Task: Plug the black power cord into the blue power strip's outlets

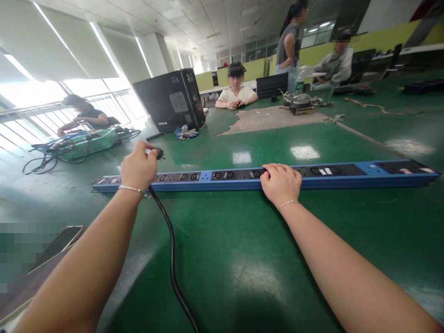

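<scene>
One long blue power strip [229, 186] lies across the green counter [222, 259], well in from the far edge, with its row of black sockets [243, 175] facing up. I see the person's left hand [138, 165] over the left part of the strip, thumb and fingers closed on a black plug [159, 153], its prongs pointing right, above the sockets and apart from them. From beneath that hand a black cord [172, 245] drops and curves over the counter towards the near edge. The right hand [281, 184] has hold of the power strip right of its middle, half closed, its fingers together and curled over the top. Each wrist wears a thin bracelet [287, 204].

Left of centre, towards the counter's far edge, stands a black computer case [169, 99], with bunched gloves [186, 133] just beside its foot. Further left, a green basket [99, 144] carries a tangle of cables [55, 151], some trailing out of it. One person in a pale top [237, 95] sits at the far edge. Nearby, the green surface gives way to a ragged bare patch [256, 121], with a metal gadget [300, 102] at its right end and a clear bottle [299, 82] just behind.
</scene>
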`<action>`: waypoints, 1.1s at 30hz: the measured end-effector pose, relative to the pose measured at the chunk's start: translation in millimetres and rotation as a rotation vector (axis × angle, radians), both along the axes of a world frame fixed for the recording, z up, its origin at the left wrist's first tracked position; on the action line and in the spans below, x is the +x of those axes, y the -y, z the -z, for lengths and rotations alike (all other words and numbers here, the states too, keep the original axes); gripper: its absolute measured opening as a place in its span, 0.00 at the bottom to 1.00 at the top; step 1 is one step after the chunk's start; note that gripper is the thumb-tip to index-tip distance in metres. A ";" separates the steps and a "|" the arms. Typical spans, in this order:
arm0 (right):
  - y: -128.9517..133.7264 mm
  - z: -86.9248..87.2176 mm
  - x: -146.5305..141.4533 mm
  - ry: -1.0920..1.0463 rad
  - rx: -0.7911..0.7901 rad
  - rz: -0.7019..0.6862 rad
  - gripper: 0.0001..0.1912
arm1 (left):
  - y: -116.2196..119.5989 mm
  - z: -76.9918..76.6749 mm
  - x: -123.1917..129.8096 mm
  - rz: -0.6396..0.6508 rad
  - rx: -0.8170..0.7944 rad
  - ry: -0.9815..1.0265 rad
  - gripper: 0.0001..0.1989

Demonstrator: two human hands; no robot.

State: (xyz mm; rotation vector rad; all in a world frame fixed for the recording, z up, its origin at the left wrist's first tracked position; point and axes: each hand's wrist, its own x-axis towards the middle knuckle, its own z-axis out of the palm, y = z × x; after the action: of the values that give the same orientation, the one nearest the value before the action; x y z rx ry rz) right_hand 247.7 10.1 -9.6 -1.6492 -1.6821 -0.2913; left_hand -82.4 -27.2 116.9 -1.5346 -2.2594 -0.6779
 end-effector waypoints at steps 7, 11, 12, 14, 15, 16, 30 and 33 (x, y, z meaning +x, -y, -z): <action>-0.6 0.7 0.8 0.016 -0.002 0.003 0.17 | -4.7 -22.0 27.0 0.266 -0.250 0.273 0.15; -1.5 0.8 1.0 0.011 -0.011 -0.001 0.18 | -16.8 3.9 51.8 0.324 -0.348 0.356 0.13; -1.6 0.8 0.9 0.008 -0.011 0.000 0.17 | -20.1 9.9 56.3 0.326 -0.367 0.354 0.13; -1.7 0.7 0.8 0.005 -0.009 0.002 0.17 | -26.5 19.6 62.7 0.324 -0.405 0.326 0.12; -1.7 0.6 0.8 0.007 -0.007 0.002 0.17 | -29.5 23.3 64.7 0.321 -0.426 0.318 0.12; -1.5 0.5 0.7 0.010 -0.005 0.002 0.17 | -32.2 26.4 66.0 0.320 -0.447 0.314 0.12; -1.7 2.1 0.3 0.001 0.016 -0.006 0.17 | -46.0 32.4 68.8 0.350 -0.540 0.096 0.09; -2.0 2.2 0.3 0.000 0.018 -0.007 0.17 | -46.4 32.9 70.3 0.354 -0.555 0.040 0.10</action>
State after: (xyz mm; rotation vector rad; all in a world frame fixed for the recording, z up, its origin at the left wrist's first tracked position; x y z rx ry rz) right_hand 247.9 12.2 -11.8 -1.6304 -1.6799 -0.3019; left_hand -12.1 19.2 84.0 -2.2265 -2.3486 -0.1561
